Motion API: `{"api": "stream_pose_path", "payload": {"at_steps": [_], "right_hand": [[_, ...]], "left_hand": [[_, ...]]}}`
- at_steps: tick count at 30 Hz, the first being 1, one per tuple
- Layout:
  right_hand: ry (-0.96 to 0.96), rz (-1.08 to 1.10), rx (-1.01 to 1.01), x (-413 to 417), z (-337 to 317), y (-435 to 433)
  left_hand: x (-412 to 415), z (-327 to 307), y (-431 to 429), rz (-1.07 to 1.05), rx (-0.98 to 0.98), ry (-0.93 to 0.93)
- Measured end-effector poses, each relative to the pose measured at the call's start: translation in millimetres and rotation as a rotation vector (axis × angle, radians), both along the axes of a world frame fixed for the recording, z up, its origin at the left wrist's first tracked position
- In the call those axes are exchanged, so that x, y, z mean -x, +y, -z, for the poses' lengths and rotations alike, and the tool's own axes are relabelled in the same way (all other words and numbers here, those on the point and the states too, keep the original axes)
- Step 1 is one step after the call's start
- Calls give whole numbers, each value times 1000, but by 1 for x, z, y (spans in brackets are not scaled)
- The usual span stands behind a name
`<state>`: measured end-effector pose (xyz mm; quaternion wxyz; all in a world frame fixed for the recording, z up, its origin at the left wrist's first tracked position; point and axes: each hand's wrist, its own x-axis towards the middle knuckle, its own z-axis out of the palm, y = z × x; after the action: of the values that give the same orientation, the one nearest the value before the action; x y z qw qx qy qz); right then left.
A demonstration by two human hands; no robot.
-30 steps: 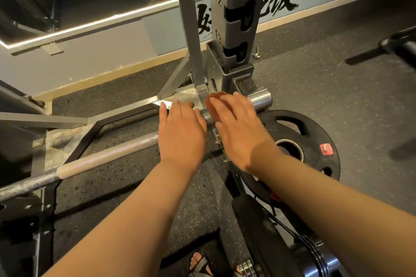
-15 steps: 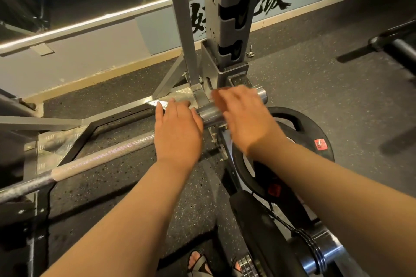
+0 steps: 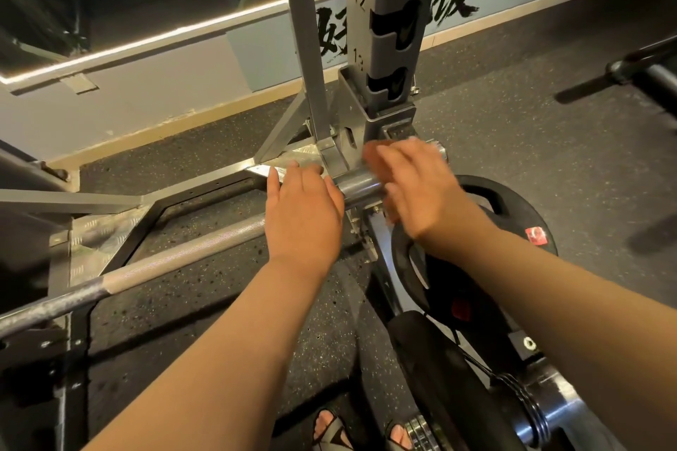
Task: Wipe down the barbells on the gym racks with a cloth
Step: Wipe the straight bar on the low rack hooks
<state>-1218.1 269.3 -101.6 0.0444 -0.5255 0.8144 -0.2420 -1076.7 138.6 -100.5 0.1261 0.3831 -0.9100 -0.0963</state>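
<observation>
A steel barbell [image 3: 176,256] lies low across the rack, running from lower left up to its shiny sleeve [image 3: 361,184] at centre. My left hand [image 3: 304,220] lies palm down over the bar just left of the sleeve, fingers draped over it. My right hand [image 3: 421,190], blurred by motion, presses a reddish-orange cloth [image 3: 370,157] onto the sleeve. Only a corner of the cloth shows past my fingers. The sleeve's end [image 3: 439,152] peeks out beyond the right hand.
The grey rack upright [image 3: 395,48] with numbered slots rises right behind the sleeve. A black weight plate [image 3: 520,216] lies on the rubber floor under my right wrist, and another plate [image 3: 450,388] on a bar sits at bottom right. My sandalled feet [image 3: 329,428] are below. Mirror wall behind.
My right hand has slid with the cloth along the sleeve toward its outer end. The left hand has kept its place on the bar.
</observation>
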Motion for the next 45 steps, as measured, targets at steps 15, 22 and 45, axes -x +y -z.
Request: {"api": "stream_pose_path", "payload": {"at_steps": [15,22,45], "right_hand": [[14,214,86,0,-1,-4],[50,7,75,-51,7,-35],[-35,8,122,-64,-2,-54]], "left_hand": [[-5,6,0,35,49,33],[-3,5,1,17,-21,10],[-74,-5,-13,-16,-16,-184]]}}
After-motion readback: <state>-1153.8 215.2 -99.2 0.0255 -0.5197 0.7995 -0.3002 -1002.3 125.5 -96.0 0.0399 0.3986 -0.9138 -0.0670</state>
